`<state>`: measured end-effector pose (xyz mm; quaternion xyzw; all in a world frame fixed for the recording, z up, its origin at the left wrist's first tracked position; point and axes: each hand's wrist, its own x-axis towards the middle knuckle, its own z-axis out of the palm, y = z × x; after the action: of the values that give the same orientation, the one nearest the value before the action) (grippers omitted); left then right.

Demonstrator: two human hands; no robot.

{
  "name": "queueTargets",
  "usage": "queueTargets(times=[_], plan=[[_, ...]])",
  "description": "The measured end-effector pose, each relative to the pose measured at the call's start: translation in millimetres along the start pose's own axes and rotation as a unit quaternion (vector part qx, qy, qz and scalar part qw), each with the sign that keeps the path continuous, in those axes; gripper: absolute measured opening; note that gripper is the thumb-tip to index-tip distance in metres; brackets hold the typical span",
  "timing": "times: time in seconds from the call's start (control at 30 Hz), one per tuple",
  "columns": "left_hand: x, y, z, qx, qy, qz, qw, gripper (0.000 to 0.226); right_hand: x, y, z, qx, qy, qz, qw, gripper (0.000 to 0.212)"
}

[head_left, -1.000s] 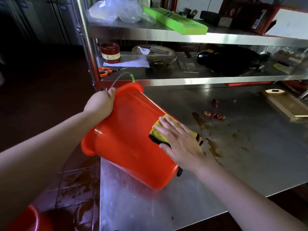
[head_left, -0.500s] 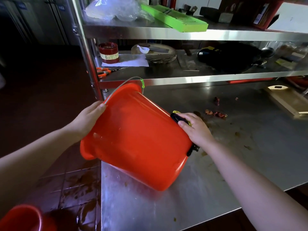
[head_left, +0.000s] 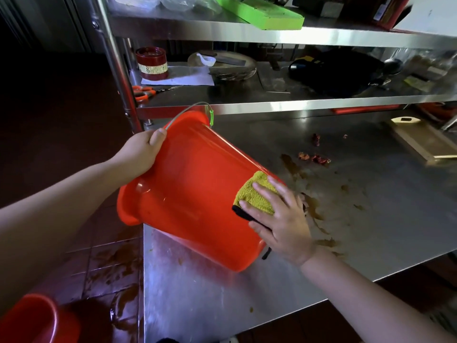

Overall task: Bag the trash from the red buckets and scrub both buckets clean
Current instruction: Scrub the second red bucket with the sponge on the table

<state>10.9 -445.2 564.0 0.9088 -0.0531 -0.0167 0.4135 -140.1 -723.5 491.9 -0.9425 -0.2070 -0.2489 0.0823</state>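
Observation:
A red bucket (head_left: 188,194) lies tilted on its side at the left end of the steel table (head_left: 371,214), its rim hanging over the table's edge toward the floor. My left hand (head_left: 142,153) grips the bucket's rim near the wire handle. My right hand (head_left: 279,219) lies flat with spread fingers on a yellow cloth with a black edge (head_left: 254,196), pressing it against the bucket's outer wall near the base. A second red bucket (head_left: 37,320) stands on the floor at the bottom left, only partly in view.
Brown smears and reddish scraps (head_left: 314,157) soil the table right of the bucket. The tiled floor (head_left: 108,268) is wet and stained. A wooden board (head_left: 425,142) lies far right. Shelves behind hold a red tin (head_left: 152,63), orange scissors (head_left: 143,91), a dish and a green board (head_left: 259,13).
My right hand has slid with the cloth from the far side of the bucket's base back onto its upper wall. My left hand shifted up the rim.

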Motion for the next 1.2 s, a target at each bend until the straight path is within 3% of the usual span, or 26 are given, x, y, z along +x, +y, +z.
queueTargets(times=[0.07,0.13,0.2,0.23,0.3,0.47,0.6,0.67,0.73,0.8,0.87,1.0,1.13,1.2], plan=[[-0.9,2.2,1.5,-0.012,-0.007,0.001,1.000,0.048,9.2,18.1,-3.5,-0.001,-0.034,-0.010,0.999,0.038],[-3.1,1.9,3.4,-0.025,-0.015,-0.001,1.000,0.047,31.0,39.9,-7.5,0.068,-0.073,0.122,0.987,0.038],[-5.3,2.6,5.8,-0.027,-0.014,0.000,1.000,0.047,46.2,61.6,-1.4,0.160,-0.118,0.266,0.943,0.037],[-6.2,3.8,6.6,-0.015,-0.006,0.004,1.000,0.047,49.8,64.8,1.2,0.165,-0.133,0.292,0.933,0.037],[-6.4,6.4,6.0,0.020,0.013,0.013,1.000,0.048,49.6,54.1,0.6,0.116,-0.139,0.268,0.946,0.039],[-1.8,10.0,4.1,0.057,0.004,0.017,0.998,0.052,26.0,-18.3,-14.7,-0.102,-0.116,0.083,0.984,0.049],[-1.2,12.5,2.4,0.030,-0.020,0.005,0.999,0.050,19.8,-36.0,-15.1,-0.110,-0.127,-0.045,0.985,0.047],[-3.3,11.0,1.2,0.017,-0.028,0.010,0.999,0.050,33.9,-19.6,-15.6,-0.090,-0.141,-0.016,0.986,0.046],[-6.8,9.5,0.5,0.007,-0.029,0.010,1.000,0.049,56.4,6.4,-11.4,-0.025,-0.165,0.113,0.979,0.043],[-10.0,6.7,1.0,0.001,-0.024,0.010,1.000,0.050,72.4,33.9,-1.5,0.070,-0.197,0.228,0.951,0.042],[-13.0,3.9,0.5,0.012,-0.013,0.012,1.000,0.050,78.2,37.5,0.7,0.085,-0.203,0.247,0.944,0.042],[-13.7,2.1,0.8,0.038,0.007,0.018,0.999,0.049,72.7,-33.0,-5.0,-0.102,-0.135,0.085,0.982,0.048],[-15.4,-2.2,-3.1,0.009,-0.013,0.012,1.000,0.047,68.0,-86.6,9.3,-0.115,-0.113,-0.088,0.983,0.046],[-18.8,-7.0,-4.5,-0.008,-0.023,0.013,1.000,0.045,81.8,-74.2,9.5,-0.097,-0.111,-0.072,0.986,0.042]])
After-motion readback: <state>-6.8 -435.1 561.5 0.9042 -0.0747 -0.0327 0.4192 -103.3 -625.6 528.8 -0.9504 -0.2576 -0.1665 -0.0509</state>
